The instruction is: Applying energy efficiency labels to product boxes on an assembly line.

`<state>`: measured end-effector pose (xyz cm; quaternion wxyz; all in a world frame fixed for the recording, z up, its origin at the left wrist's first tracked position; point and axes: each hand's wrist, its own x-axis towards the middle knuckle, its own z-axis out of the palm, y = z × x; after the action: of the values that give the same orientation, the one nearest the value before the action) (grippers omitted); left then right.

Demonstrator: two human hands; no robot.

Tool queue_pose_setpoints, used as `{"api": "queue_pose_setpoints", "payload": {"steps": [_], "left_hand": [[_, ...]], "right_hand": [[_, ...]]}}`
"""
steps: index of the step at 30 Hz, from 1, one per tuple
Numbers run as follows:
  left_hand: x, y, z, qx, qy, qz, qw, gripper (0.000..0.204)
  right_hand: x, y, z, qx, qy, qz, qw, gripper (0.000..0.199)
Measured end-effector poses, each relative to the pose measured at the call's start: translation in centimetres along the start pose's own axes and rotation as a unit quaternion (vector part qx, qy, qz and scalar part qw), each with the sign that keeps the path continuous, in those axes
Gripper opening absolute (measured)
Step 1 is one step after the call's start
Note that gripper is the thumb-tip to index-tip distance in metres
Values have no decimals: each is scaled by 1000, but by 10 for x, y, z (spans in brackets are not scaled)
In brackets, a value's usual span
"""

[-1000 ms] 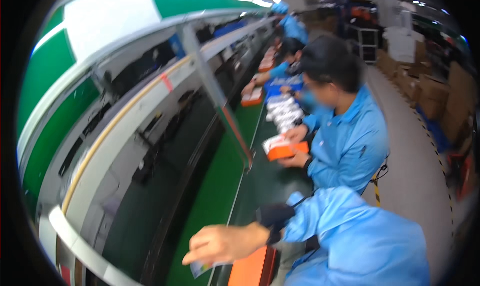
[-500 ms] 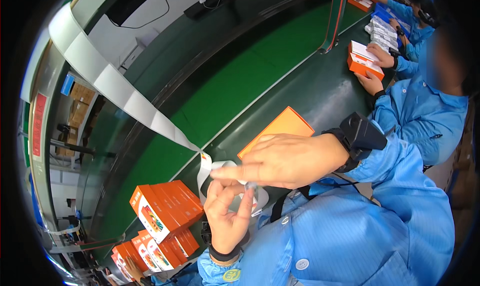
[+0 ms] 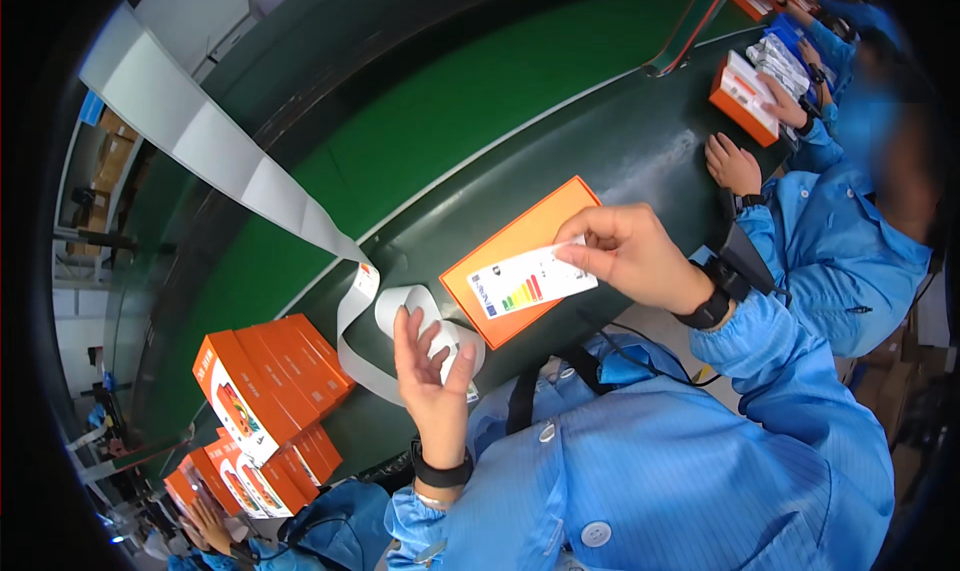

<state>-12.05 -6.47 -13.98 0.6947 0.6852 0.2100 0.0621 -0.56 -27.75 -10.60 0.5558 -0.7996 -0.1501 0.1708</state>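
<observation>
My right hand (image 3: 640,256) pinches one end of a white energy label sticker (image 3: 515,286) printed with coloured bars. The sticker lies over an orange box (image 3: 560,219) on the dark green table; whether it touches the lid, I cannot tell. To the left of the box, my left hand (image 3: 432,396) is raised with its fingers spread and nothing in it. Behind that hand, the end of a long white label strip (image 3: 352,311) curls on the table, partly hidden by the fingers.
Stacked orange boxes (image 3: 270,376) stand at the left. The strip's upper part (image 3: 235,166) hangs down from the upper left. A green conveyor belt (image 3: 400,141) runs behind the table. At the right, a co-worker's hand (image 3: 735,166) rests near an open orange box (image 3: 745,101).
My hands have moved apart from their meeting point at the strip. My right hand now shows the sticker over the orange box; my left hand has opened. The view has shifted slightly.
</observation>
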Motion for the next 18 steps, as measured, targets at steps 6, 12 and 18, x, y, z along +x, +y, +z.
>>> {"api": "queue_pose_setpoints", "payload": {"steps": [6,12,18], "left_hand": [[3,-32,20,-44,-74,-64,994,81],[9,-35,29,-123,-122,-79,982,82],[12,-41,26,-114,-127,-78,982,82]], "right_hand": [[22,43,22,100,-64,31,992,9],[32,43,30,40,-79,51,995,8],[35,36,34,15,-86,60,994,8]]}}
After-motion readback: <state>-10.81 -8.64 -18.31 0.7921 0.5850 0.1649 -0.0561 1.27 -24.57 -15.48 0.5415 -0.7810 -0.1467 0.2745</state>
